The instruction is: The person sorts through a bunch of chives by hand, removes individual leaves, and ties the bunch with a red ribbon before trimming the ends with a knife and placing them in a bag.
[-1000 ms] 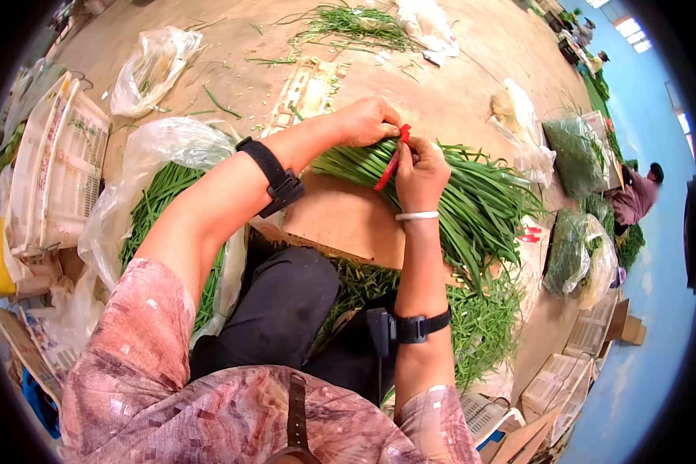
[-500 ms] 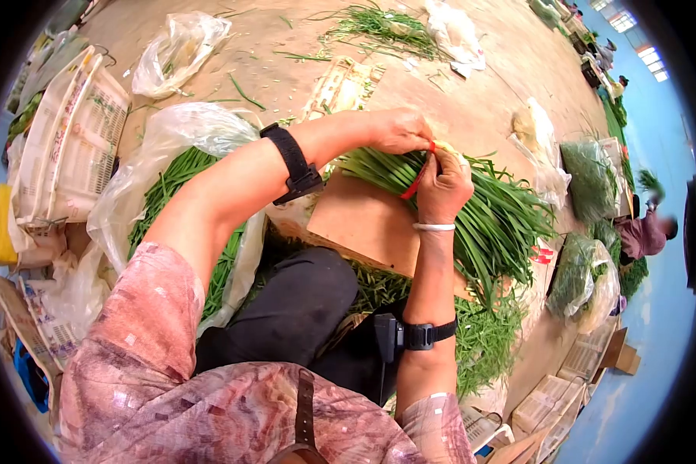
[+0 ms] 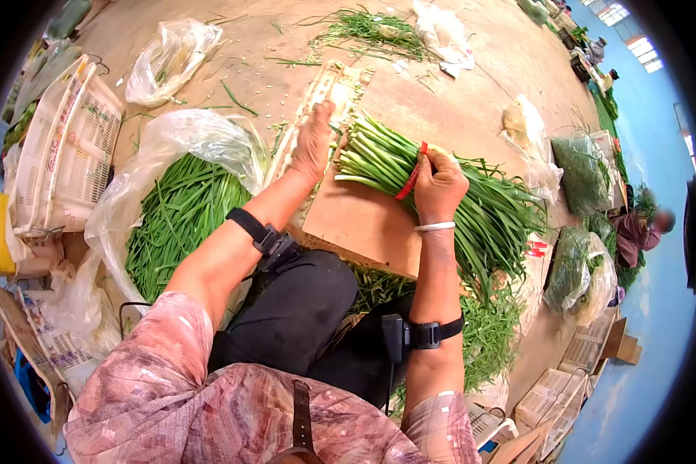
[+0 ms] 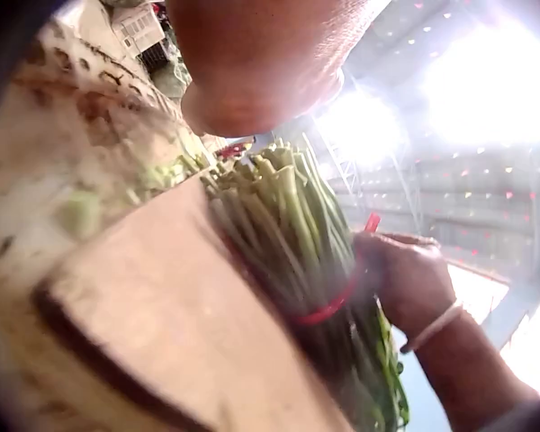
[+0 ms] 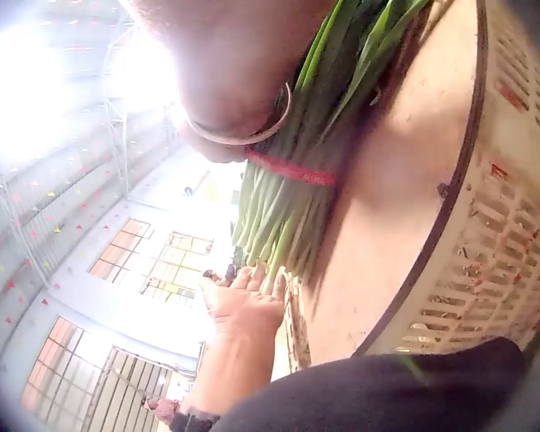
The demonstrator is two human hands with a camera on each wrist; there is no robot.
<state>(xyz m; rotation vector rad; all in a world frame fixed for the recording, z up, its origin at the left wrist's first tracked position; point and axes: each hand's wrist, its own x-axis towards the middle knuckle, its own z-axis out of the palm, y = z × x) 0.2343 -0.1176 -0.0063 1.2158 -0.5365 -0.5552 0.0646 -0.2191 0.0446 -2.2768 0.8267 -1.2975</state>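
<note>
A bunch of garlic chives [image 3: 375,155] lies across a brown board [image 3: 363,220], pale cut stems to the left and green leaves trailing right. Red tape [image 3: 411,179] wraps round its stems, one end sticking up. My right hand [image 3: 441,188] pinches the tape at the top of the bunch, fingers curled; the right wrist view shows the tape [image 5: 292,169] below the bracelet. Left of the cut ends, my left hand [image 3: 314,143] is raised with fingers extended and holds nothing. In the right wrist view the left hand's fingers [image 5: 256,281] overlap the stem ends.
A clear plastic bag [image 3: 104,209] of loose green chives [image 3: 182,224] stands left of my legs. The board tops a slatted plastic crate [image 5: 486,261]. Leaf trimmings [image 3: 487,340] heap by my right arm. White crates [image 3: 73,147] stand far left; filled bags [image 3: 580,178] lie right.
My left hand has let go of the tape and drawn back left past the stem ends, its fingers now straight. The right hand stays at the tape on the bunch.
</note>
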